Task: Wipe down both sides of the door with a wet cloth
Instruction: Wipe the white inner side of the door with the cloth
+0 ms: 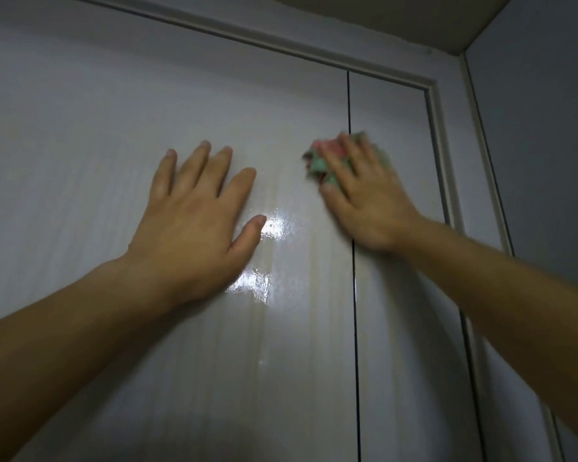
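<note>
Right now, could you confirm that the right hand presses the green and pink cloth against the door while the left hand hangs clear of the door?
Not quite: the left hand does not hang clear; the head view shows it lying flat, fingers spread, on the door. The right hand does press the green and pink cloth against the door.

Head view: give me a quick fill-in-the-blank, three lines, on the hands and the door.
1. The right hand presses a bunched green and pink ____ against the door.
2. The left hand rests flat on the door and holds ____.
3. The bright glare on the door lies right beside the left hand's ____.

Missing words: cloth; nothing; thumb.
</note>
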Tool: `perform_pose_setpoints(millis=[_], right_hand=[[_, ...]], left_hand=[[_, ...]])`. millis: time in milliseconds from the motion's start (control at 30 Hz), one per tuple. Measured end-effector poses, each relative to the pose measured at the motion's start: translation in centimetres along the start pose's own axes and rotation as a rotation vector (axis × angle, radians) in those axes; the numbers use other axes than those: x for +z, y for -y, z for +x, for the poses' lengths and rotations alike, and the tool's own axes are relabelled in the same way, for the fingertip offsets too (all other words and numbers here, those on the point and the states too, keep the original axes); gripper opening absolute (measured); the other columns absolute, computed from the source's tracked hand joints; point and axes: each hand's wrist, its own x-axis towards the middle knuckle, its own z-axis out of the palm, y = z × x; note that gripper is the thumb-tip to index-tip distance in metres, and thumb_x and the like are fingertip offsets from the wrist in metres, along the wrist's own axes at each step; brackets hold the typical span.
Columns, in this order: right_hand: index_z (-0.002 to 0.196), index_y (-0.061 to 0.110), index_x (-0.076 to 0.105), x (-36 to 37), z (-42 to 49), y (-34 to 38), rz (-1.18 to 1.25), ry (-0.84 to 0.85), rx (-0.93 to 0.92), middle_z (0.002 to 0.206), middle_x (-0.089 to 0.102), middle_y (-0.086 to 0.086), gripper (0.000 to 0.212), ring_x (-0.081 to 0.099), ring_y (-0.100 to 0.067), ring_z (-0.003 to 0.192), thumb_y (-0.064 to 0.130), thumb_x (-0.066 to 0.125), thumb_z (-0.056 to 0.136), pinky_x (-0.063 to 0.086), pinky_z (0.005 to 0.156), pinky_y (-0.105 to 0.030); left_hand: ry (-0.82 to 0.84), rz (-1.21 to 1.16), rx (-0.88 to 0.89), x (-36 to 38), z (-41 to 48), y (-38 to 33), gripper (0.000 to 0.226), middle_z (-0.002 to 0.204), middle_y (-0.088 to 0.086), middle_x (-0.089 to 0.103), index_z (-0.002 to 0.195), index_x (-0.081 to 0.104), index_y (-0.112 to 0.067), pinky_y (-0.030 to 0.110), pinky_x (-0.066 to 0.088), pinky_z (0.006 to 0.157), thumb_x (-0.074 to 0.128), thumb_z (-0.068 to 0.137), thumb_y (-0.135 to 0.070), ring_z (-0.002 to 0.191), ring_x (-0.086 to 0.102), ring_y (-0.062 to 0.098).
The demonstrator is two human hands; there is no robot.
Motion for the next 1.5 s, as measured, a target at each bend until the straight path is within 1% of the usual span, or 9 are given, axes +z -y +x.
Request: perform_pose_setpoints(millis=[100,333,533,667,767,967,1200,1400,1500], right_hand=[[0.161,0.038,-0.006,-0.9,3.2,-0.1,0.057,0.013,0.202,0.172,-0.011,-0.004,0.062,-0.018,-0.027,0.156,0.057,0.013,0.106,-0.011,0.126,-0.049],[0.160,0.042,-0.007,1.2,-1.5,5.2,0.022,-0.012,-0.178,0.172,-0.007,0.000,0.064,-0.018,-0.022,0.157,0.063,0.009,0.101,-0.010,0.126,-0.045],[0.162,0.039,-0.001,-0.8,6.1,3.6,0.072,-0.019,0.133,0.172,-0.008,-0.003,0.059,-0.015,-0.026,0.157,0.054,0.015,0.107,-0.010,0.126,-0.048],[0.161,0.042,-0.004,1.1,0.6,7.2,0.048,-0.054,-0.119,0.172,-0.006,-0.001,0.062,-0.016,-0.023,0.157,0.059,0.013,0.104,-0.008,0.127,-0.048],[0.161,0.043,-0.004,1.4,-1.4,7.8,0.019,-0.011,-0.238,0.172,-0.004,0.001,0.062,-0.015,-0.020,0.157,0.059,0.015,0.103,-0.007,0.127,-0.046],[0.162,0.038,-0.001,-0.9,7.5,7.1,0.081,-0.004,0.145,0.172,-0.009,-0.003,0.059,-0.017,-0.027,0.157,0.053,0.015,0.107,-0.011,0.126,-0.048],[0.161,0.042,-0.002,1.8,1.1,12.6,0.035,-0.031,-0.227,0.172,-0.004,0.001,0.062,-0.015,-0.021,0.157,0.060,0.013,0.103,-0.010,0.126,-0.045],[0.162,0.039,-0.002,-1.1,9.2,9.5,0.050,0.017,0.132,0.172,-0.008,-0.003,0.062,-0.015,-0.027,0.157,0.057,0.013,0.105,-0.009,0.126,-0.049],[0.162,0.037,0.001,0.6,6.3,14.2,0.005,-0.043,-0.027,0.172,-0.002,-0.005,0.065,-0.011,-0.028,0.158,0.058,0.011,0.101,-0.006,0.127,-0.049]], left_hand=[[0.039,0.016,-0.009,0.2,-0.7,1.1,0.076,0.171,0.011,0.020,0.160,0.030,-0.024,0.058,0.002,0.128,0.012,0.097,-0.062,0.160,0.009,0.032],[0.065,0.050,0.020,0.2,-0.7,2.5,0.073,0.172,0.007,0.019,0.161,0.029,-0.029,0.055,0.012,0.126,0.017,0.098,-0.063,0.159,0.014,0.030],[0.038,0.044,0.050,0.1,-1.0,3.0,0.075,0.172,0.005,0.022,0.161,0.031,-0.028,0.051,0.015,0.125,0.016,0.097,-0.063,0.159,0.017,0.028],[0.003,-0.052,0.048,-0.8,-0.9,3.8,0.074,0.164,0.010,0.036,0.159,0.035,-0.019,0.045,0.023,0.122,0.029,0.096,-0.059,0.152,0.031,0.029],[0.011,-0.032,0.043,-1.3,-1.5,5.1,0.072,0.163,0.012,0.036,0.158,0.036,-0.016,0.045,0.023,0.122,0.034,0.097,-0.055,0.153,0.029,0.030],[0.026,0.042,-0.054,-2.1,-2.9,8.7,0.070,0.168,0.011,0.028,0.156,0.037,-0.022,0.055,0.008,0.128,0.023,0.098,-0.058,0.158,0.015,0.032],[0.061,0.086,-0.025,-2.0,-3.6,10.3,0.073,0.170,0.008,0.025,0.160,0.034,-0.027,0.054,0.016,0.124,0.018,0.098,-0.062,0.157,0.019,0.031],[0.040,0.044,0.038,-2.2,-3.9,12.1,0.070,0.170,0.006,0.027,0.159,0.035,-0.024,0.047,0.017,0.124,0.026,0.099,-0.058,0.157,0.021,0.027],[0.031,-0.030,0.017,-2.8,-4.1,13.4,0.073,0.170,0.010,0.026,0.160,0.033,-0.020,0.044,0.020,0.124,0.030,0.097,-0.057,0.157,0.020,0.028]])
